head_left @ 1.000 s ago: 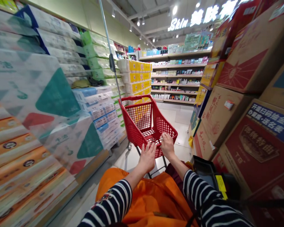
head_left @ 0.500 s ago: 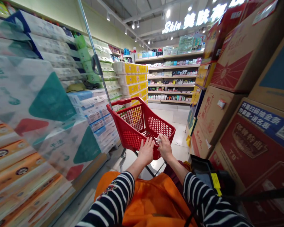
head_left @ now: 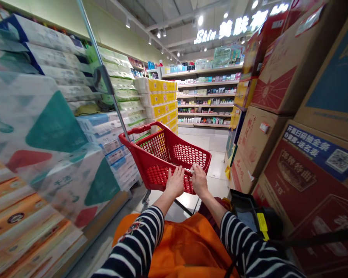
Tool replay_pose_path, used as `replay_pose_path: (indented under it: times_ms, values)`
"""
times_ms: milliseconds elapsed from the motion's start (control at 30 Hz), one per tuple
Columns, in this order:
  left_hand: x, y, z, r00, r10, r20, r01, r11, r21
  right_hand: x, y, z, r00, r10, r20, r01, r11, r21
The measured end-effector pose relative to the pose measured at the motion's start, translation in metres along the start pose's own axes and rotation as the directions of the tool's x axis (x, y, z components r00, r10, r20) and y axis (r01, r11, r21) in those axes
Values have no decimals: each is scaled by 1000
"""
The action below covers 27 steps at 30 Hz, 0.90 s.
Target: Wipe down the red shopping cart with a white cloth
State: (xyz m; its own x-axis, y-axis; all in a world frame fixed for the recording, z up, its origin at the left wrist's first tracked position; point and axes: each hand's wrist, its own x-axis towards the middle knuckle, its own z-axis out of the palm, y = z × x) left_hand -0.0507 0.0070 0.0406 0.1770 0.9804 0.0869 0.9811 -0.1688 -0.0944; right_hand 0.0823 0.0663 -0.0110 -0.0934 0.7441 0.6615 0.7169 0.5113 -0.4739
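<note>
Pushing the red cart [head_left: 159, 177]: left hand [head_left: 175, 182] lies flat and open on its rim, right hand's [head_left: 199, 181] grip unclear. The narrow aisle likely demands straight steering.

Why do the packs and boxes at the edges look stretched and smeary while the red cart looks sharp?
Head view: the wide lens bends the edges, so the tissue packs and the boxes bulge and blur. Head view: the cart, left hand and right hand sit mid-frame and look crisp. Head view: the spotlights and the sign glare white.
</note>
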Motion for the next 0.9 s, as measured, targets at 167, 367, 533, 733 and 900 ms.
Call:
replay_pose_path:
  times_ms: [167,367,533,733,900]
  values:
    - [3,-7,-5,998,69,-6,-69,998,-5,-5,-6,-9,991,-134,0,134,991,12]
    - [8,-27,-12,996,-70,48,69,997,18,-10,27,-21,993,-112,-30,110,993,-48]
    - [8,-15,-12,999,-40,34,41,999,-11,1,38,-13,998,32,-55,-34,999,-41]
    - [2,-20,-17,999,-13,44,15,999,-28,13,-8,-3,998,-6,-58,4,999,-39]
    - [-7,-40,-18,985,-172,24,171,985,20,9,-26,-2,990,-135,47,139,987,-82]
